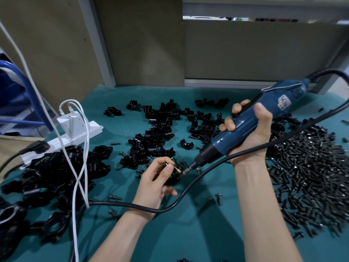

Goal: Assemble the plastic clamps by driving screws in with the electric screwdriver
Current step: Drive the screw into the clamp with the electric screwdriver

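My left hand grips a black plastic clamp just above the green mat, thumb on top of it. My right hand holds the blue electric screwdriver, tilted down to the left. Its bit touches the right side of the clamp. Loose clamp halves lie scattered behind the hands. A large heap of black screws covers the mat at the right. Assembled clamps are piled at the left.
The screwdriver's black cable loops across the mat in front of my left wrist. A white power strip with a charger and white cables sits at the left. Stray screws dot the mat. Cardboard panels stand behind.
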A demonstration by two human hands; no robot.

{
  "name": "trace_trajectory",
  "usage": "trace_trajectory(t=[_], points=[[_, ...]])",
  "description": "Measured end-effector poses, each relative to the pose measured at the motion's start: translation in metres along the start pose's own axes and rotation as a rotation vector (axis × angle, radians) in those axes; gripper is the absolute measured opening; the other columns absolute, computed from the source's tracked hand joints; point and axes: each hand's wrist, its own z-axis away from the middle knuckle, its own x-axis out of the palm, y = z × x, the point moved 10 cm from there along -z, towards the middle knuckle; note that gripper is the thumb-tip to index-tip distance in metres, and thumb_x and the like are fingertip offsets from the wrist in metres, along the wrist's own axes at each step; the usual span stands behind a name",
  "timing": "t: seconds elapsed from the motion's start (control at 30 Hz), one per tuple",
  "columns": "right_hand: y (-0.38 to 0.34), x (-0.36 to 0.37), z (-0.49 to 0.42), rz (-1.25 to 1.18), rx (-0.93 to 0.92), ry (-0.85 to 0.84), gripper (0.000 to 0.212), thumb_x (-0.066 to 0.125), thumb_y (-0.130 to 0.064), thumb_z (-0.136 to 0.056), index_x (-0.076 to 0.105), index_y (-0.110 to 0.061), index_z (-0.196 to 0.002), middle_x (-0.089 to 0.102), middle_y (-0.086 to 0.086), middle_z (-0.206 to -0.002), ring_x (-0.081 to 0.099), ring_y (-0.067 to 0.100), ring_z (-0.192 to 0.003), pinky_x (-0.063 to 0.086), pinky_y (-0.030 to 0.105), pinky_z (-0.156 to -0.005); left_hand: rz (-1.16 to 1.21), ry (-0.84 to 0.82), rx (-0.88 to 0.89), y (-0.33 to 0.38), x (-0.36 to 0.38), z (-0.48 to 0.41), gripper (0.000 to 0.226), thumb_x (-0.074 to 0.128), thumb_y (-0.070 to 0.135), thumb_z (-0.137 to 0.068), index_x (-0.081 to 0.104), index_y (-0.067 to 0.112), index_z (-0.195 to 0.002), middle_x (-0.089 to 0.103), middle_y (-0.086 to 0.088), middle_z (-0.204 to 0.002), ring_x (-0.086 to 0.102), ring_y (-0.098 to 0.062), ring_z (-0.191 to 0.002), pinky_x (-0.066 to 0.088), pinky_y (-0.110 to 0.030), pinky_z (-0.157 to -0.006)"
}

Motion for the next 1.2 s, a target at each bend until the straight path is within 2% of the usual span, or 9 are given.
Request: trace_trajectory(t=[0.1, 0.37, 0.43, 0.67, 0.8, 0.97, 1.2], points=[[0.0, -0.002, 0.0, 0.003, -0.001, 0.018, 0.029, 0.073, -0.033, -0.065, 0.055, -0.018, -0.083, 0.059, -0.006, -0.072, 0.05, 0.008, -0.043, 0.045, 0.021, -0.047, -0.012, 0.0, 0.002, 0.001, 0.0, 0.0, 0.007, 0.061, 0.028, -0.079, 0.068, 0.024, -0.079, 0.051, -0.014, -0.093, 0.031, -0.007, -0.04, 0.044, -0.021, -0.042], [0.002, 0.001, 0.002, 0.006, 0.011, 0.003, 0.038, 0.08, -0.033, -0.059, 0.056, -0.018, -0.084, 0.06, -0.006, -0.073, 0.051, 0.008, -0.044, 0.045, 0.021, -0.047, 0.005, -0.022, -0.019, -0.002, 0.001, -0.001, 0.008, 0.063, 0.028, -0.079, 0.067, 0.022, -0.081, 0.052, -0.013, -0.088, 0.029, -0.007, -0.04, 0.039, -0.019, -0.039], [0.002, 0.0, 0.002, 0.002, 0.015, -0.002, 0.034, 0.077, -0.033, -0.062, 0.056, -0.018, -0.083, 0.06, -0.006, -0.073, 0.05, 0.008, -0.044, 0.045, 0.021, -0.047, 0.014, -0.026, -0.039, -0.004, 0.0, -0.001, 0.01, 0.063, 0.028, -0.079, 0.068, 0.022, -0.083, 0.051, -0.015, -0.09, 0.029, -0.007, -0.039, 0.039, -0.02, -0.039], [0.0, 0.008, 0.001, -0.033, 0.021, -0.117, 0.039, 0.084, -0.041, -0.059, 0.062, -0.018, -0.081, 0.061, -0.005, -0.075, 0.052, 0.009, -0.045, 0.046, 0.022, -0.048, 0.068, -0.142, -0.164, -0.016, 0.007, -0.001, 0.015, 0.065, 0.029, -0.077, 0.067, 0.019, -0.088, 0.051, -0.011, -0.082, 0.028, -0.006, -0.041, 0.03, -0.016, -0.036], [-0.001, -0.002, 0.001, -0.047, 0.032, -0.087, 0.043, 0.084, -0.041, -0.057, 0.06, -0.018, -0.083, 0.059, -0.005, -0.076, 0.051, 0.009, -0.045, 0.045, 0.022, -0.048, 0.039, -0.143, -0.159, -0.017, 0.008, -0.002, 0.02, 0.066, 0.027, -0.077, 0.068, 0.017, -0.094, 0.046, -0.017, -0.093, 0.028, -0.007, -0.043, 0.031, -0.017, -0.037], [-0.003, -0.006, 0.0, -0.049, 0.026, -0.07, 0.047, 0.086, -0.041, -0.053, 0.059, -0.019, -0.084, 0.059, -0.006, -0.076, 0.051, 0.008, -0.045, 0.045, 0.021, -0.048, 0.051, -0.141, -0.179, -0.019, 0.008, -0.001, 0.029, 0.061, 0.025, -0.081, 0.072, 0.016, -0.106, 0.051, -0.018, -0.096, 0.032, -0.008, -0.042, 0.034, -0.019, -0.036], [-0.028, -0.016, 0.0, -0.038, 0.007, -0.094, 0.05, 0.086, -0.043, -0.053, 0.058, -0.02, -0.087, 0.059, -0.009, -0.077, 0.05, 0.007, -0.046, 0.042, 0.02, -0.051, 0.112, -0.114, -0.257, -0.024, 0.004, -0.004, 0.033, 0.058, 0.023, -0.082, 0.072, 0.013, -0.11, 0.065, -0.017, -0.085, 0.032, -0.007, -0.04, 0.032, -0.016, -0.035]])
